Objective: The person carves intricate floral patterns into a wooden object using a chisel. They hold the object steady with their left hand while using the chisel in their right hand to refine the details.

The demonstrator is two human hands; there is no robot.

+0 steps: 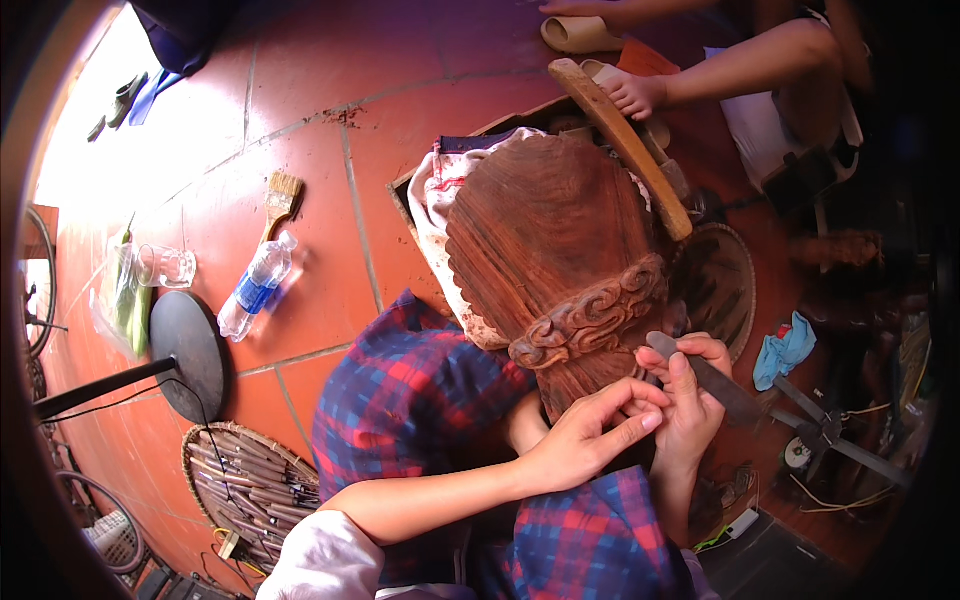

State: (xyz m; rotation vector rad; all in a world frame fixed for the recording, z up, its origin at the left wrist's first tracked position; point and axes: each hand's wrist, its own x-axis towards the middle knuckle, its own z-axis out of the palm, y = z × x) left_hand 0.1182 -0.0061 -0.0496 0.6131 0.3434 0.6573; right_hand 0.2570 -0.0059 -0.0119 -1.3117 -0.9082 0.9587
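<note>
My right hand (694,405) grips a flat dark grey bar (730,392) with a rounded end, held aslant between thumb and fingers; whether it is a whetstone or a file I cannot tell. Close against it is my left hand (600,425), its fingers bent and pressed together at the right fingers, thumb stretched along them. Whatever the left fingers pinch, if anything, is hidden. Just beyond both hands stands a large carved piece of reddish-brown wood (560,235), with a scalloped edge and a band of scrolls. It rests between my knees, against a patterned cloth (432,200).
A wooden mallet-like bar (625,150) lies beyond the carving. Leftward on the tiles are a brush (281,200), a water bottle (258,288), a glass mug (168,266) and a round stand base (187,350). A basket (195,470) holds many carving tools. Another person's foot (636,95) is at upper right.
</note>
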